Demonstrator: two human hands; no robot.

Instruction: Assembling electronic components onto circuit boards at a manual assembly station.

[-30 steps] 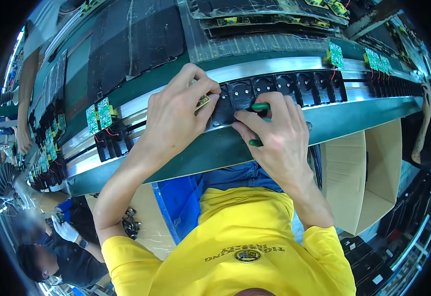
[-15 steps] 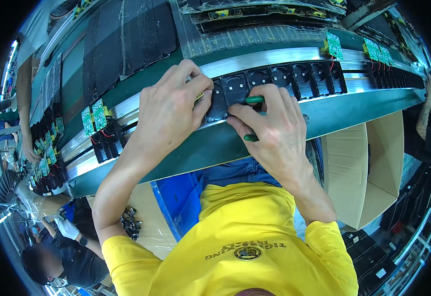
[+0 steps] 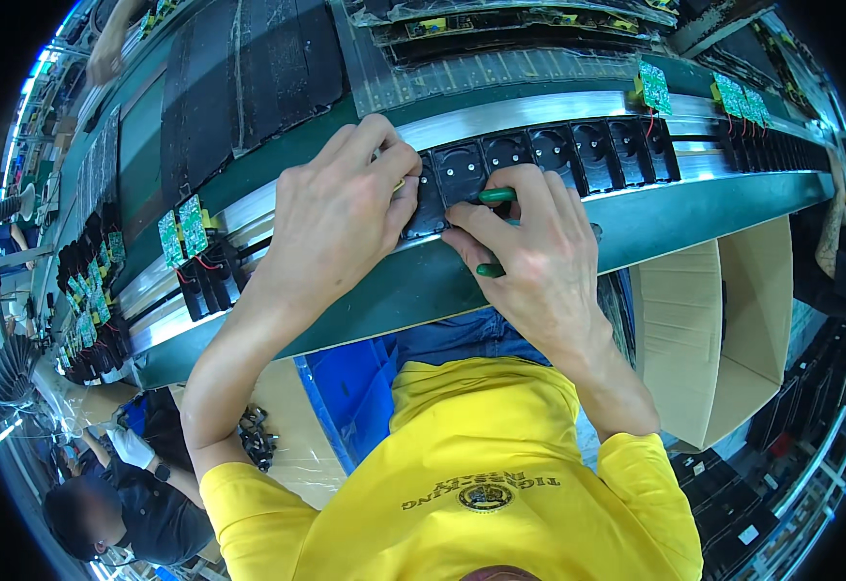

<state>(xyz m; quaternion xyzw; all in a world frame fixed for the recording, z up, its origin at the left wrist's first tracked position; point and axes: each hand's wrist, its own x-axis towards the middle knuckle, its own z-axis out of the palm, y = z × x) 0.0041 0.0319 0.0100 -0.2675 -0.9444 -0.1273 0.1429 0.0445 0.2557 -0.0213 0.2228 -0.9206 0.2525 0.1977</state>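
My left hand [image 3: 350,198] is closed, its fingertips pinching a small piece with a yellow edge [image 3: 399,184] that the fingers mostly hide. It is over the left end of a row of black plastic housings [image 3: 460,167], which lie side by side in a metal rail. Green-handled pliers [image 3: 498,195] are gripped in my right hand [image 3: 537,237]; one handle shows above the thumb and the other below. The jaws are hidden by my fingers. My right fingertips are at the near edge of the housings, a short way right of my left hand.
Green circuit boards on red wires stand at the rail's left [image 3: 191,228] and right [image 3: 653,89]. Black sheets [image 3: 249,77] lie beyond. An open cardboard box [image 3: 679,339] and a blue bin [image 3: 355,397] are below the bench edge. Co-workers [image 3: 133,484] are at both sides.
My hands stay almost in place, the right one shifting very slightly left. At the far left, a co-worker's arm has moved from beside the boards to the upper left.
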